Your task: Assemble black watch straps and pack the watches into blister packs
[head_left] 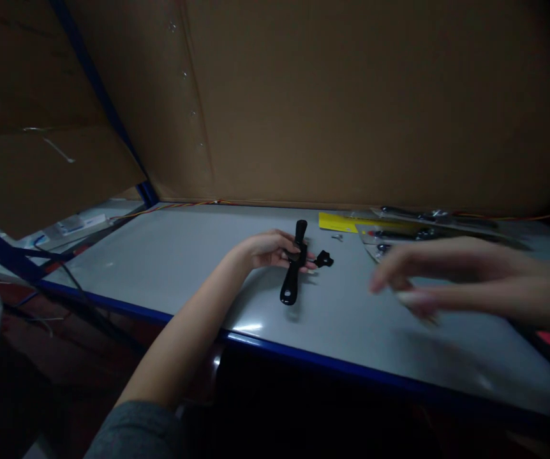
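My left hand (271, 248) grips the middle of a black spokeshave (290, 283), thumb on top and fingers underneath. The tool's two handles point away from me and toward me, and the nearer one has a hole at its end. Just right of my left fingertips is a small black metal plate (324, 258) with an irregular outline. Beyond it on the tabletop lie small silver screws (337, 237). Over the right part of the table is my right hand (428, 274), apart from the spokeshave. Motion blurs its fingers, so whether they hold anything cannot be made out.
A grey tabletop (150, 268) with a blue front edge spans the view. Plastic-packed black tools (409, 234) lie at the back right beside a yellow card (337, 222). Cardboard (351, 102) walls the back, and a blue post (97, 83) rises at left.
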`<action>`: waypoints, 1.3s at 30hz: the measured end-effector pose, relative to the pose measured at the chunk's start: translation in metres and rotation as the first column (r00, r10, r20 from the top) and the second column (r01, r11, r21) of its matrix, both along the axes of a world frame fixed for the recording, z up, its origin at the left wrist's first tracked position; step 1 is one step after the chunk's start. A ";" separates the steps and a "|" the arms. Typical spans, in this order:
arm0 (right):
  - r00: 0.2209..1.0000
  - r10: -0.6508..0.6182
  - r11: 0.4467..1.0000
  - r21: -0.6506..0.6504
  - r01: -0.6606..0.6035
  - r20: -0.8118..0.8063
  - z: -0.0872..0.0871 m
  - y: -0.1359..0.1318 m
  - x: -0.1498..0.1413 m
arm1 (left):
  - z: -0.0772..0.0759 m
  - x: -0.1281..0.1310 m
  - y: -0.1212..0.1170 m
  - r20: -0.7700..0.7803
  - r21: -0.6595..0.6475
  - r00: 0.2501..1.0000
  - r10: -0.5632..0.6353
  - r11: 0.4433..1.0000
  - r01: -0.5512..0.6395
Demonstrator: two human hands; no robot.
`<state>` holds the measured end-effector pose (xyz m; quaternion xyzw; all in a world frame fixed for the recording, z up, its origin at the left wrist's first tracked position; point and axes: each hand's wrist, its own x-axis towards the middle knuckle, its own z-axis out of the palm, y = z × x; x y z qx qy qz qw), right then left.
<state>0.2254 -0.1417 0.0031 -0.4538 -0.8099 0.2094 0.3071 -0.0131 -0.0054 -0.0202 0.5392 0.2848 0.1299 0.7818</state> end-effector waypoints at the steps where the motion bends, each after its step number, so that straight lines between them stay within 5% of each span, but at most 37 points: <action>1: 0.999 0.004 0.998 -0.061 0.000 0.054 -0.001 0.013 0.000 | 0.001 -0.001 0.000 0.004 0.009 1.000 0.015 1.000 -0.015; 3: 0.987 -0.056 0.990 -0.123 0.075 0.150 -0.007 0.043 -0.003 | 0.003 -0.002 -0.001 0.001 0.029 1.000 0.029 0.999 -0.029; 7: 0.949 -0.228 0.968 -0.050 0.245 0.219 -0.028 0.083 -0.015 | 0.005 -0.003 0.001 -0.020 0.048 0.999 0.045 0.998 -0.044; 11: 0.926 -0.292 0.948 -0.057 0.313 0.240 -0.037 0.087 -0.029 | 0.007 -0.002 0.003 -0.068 0.011 0.997 0.036 0.999 -0.036; 17: 0.939 -0.227 0.940 -0.193 0.280 0.258 -0.044 0.091 -0.031 | 0.008 0.000 0.002 -0.108 -0.052 0.994 -0.004 0.999 -0.001; 24: 0.950 -0.311 0.950 0.040 0.310 0.020 -0.038 0.081 -0.020 | 0.013 -0.002 -0.005 -0.027 -0.048 0.990 -0.141 0.989 0.140; 32: 0.833 -0.246 0.969 -0.144 0.201 -0.495 -0.008 0.072 -0.012 | 0.010 -0.003 -0.009 0.010 0.034 0.971 -0.238 0.971 0.238; 39: 0.816 -0.190 0.978 -0.174 0.112 -0.545 -0.002 0.057 -0.032 | 0.010 0.008 -0.019 0.052 0.051 0.993 -0.106 0.993 0.104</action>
